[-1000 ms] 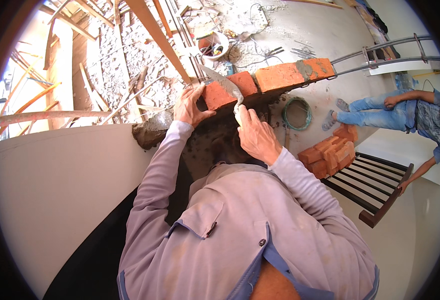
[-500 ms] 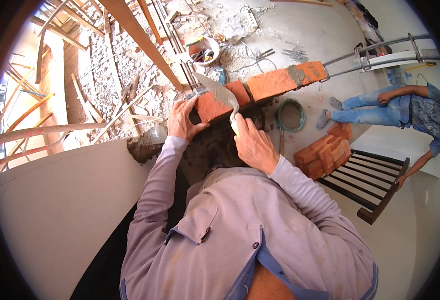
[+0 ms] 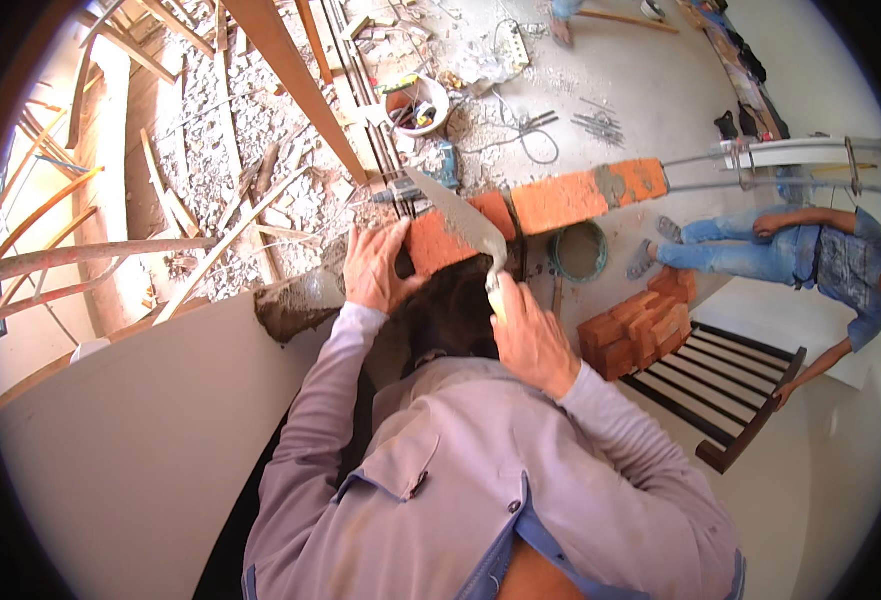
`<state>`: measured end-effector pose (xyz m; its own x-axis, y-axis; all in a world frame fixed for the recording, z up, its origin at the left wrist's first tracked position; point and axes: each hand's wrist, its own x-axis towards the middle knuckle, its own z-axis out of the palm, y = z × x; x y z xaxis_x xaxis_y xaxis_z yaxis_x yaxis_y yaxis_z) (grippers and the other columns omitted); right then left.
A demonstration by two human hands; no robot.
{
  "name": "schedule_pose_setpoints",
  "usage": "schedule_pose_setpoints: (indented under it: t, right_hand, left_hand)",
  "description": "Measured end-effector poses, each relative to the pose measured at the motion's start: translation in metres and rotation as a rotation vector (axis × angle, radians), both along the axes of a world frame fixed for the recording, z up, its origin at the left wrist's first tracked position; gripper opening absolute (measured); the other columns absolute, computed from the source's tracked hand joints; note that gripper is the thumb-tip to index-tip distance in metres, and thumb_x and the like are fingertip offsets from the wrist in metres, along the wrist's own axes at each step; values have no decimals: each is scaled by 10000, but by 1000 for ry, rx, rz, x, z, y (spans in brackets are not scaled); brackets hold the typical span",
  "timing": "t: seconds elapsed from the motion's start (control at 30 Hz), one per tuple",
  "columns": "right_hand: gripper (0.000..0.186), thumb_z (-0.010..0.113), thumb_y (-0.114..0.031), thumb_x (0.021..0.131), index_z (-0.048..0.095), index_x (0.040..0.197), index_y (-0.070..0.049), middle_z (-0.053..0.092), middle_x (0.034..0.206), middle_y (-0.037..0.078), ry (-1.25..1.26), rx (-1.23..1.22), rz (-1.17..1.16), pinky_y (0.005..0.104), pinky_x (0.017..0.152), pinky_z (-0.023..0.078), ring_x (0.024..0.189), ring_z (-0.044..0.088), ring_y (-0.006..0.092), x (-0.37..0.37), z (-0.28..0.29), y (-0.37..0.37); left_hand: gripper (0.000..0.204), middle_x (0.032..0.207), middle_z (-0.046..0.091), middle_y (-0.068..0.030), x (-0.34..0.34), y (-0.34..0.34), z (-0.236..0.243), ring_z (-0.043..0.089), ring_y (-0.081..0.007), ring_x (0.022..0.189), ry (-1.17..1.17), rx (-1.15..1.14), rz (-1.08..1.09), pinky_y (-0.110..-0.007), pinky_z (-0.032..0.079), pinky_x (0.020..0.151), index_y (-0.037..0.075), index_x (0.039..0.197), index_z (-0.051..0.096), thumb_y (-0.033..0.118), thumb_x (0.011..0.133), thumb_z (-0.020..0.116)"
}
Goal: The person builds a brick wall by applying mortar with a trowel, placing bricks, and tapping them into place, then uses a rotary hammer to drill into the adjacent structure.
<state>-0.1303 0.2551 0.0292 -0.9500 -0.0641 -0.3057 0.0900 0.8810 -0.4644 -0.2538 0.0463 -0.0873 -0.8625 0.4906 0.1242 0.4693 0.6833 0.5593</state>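
A row of orange-red bricks runs across in front of me. My left hand point(image 3: 374, 268) is closed round the left end of the nearest red brick point(image 3: 442, 244), fingers on its far side and thumb on the near side. My right hand point(image 3: 535, 342) grips the pale handle of a pointed trowel point(image 3: 455, 212). The trowel's grey blade lies over the red brick, tip pointing away to the left. To the right, a brighter orange brick point(image 3: 558, 205) continues the row, with grey mortar point(image 3: 610, 186) between it and another brick point(image 3: 645, 178).
Beyond the bricks are a blue power drill point(image 3: 442, 163), a white bucket point(image 3: 430, 95) of tools and rubble point(image 3: 210, 130). A slanting timber point(image 3: 300, 90) stands at upper left. To the right are a round mortar tub point(image 3: 580, 250), stacked bricks point(image 3: 632, 335) and a person point(image 3: 790, 240) holding a dark slatted frame point(image 3: 725, 385).
The trowel and my right hand have shifted slightly right and toward me. My left hand stays at the brick. The view has tilted a little, and another person's foot shows at the top.
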Motion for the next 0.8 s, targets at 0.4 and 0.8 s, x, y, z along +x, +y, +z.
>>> schedule_pose_setpoints:
  t: [0.4, 0.8]
  right_hand:
    - [563, 596, -143, 855, 359, 1345, 1, 546, 1021, 227, -156, 67, 22, 459, 651, 516, 802, 617, 409, -29, 43, 23]
    - [198, 572, -137, 801, 573, 917, 23, 657, 800, 226, -505, 590, 764, 462, 682, 525, 789, 659, 392, -247, 7, 46]
  left_hand:
    - [841, 1391, 486, -22, 24, 13, 13, 392, -264, 1326, -8, -19, 125, -687, 101, 1093, 212, 1396, 455, 228, 633, 808]
    - [977, 1525, 293, -87, 66, 53, 29, 239, -266, 1428, -107, -220, -128, -595, 192, 1111, 97, 1465, 321, 406, 654, 769]
